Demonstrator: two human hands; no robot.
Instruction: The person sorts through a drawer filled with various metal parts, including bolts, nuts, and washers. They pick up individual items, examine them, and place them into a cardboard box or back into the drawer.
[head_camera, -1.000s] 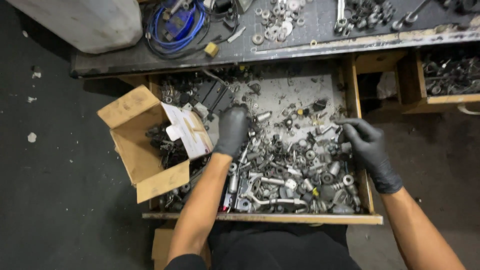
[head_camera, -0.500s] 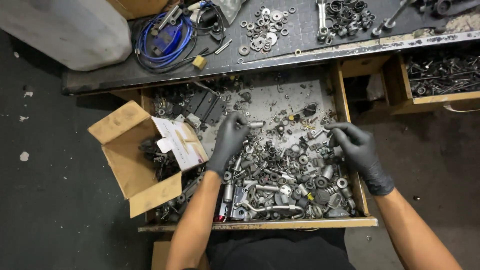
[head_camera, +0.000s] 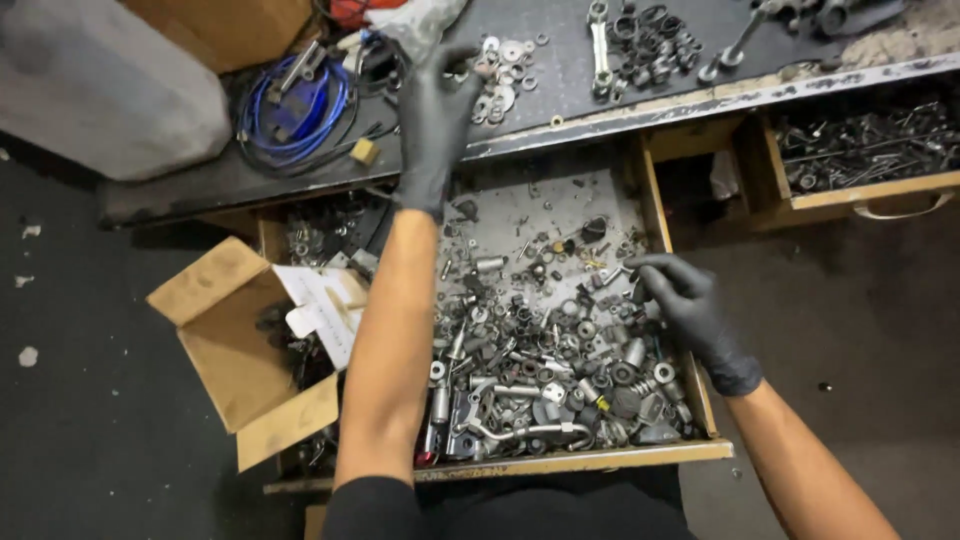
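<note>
1. Left hand (head_camera: 436, 130) raised over the bench (head_camera: 600, 85) edge, fingers loosely spread, beside scattered washers (head_camera: 505, 62).
2. Right hand (head_camera: 690, 310) low in the open drawer (head_camera: 560, 462), fingers curled among metal fittings (head_camera: 545, 370); grip unclear.

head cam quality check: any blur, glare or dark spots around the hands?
Head view: left hand is softly motion-blurred over the workbench; right hand at the drawer edge is sharper. Metal parts give small glints, no washout. Floor and frame corners fall dark; black gloves lose surface detail.
</note>
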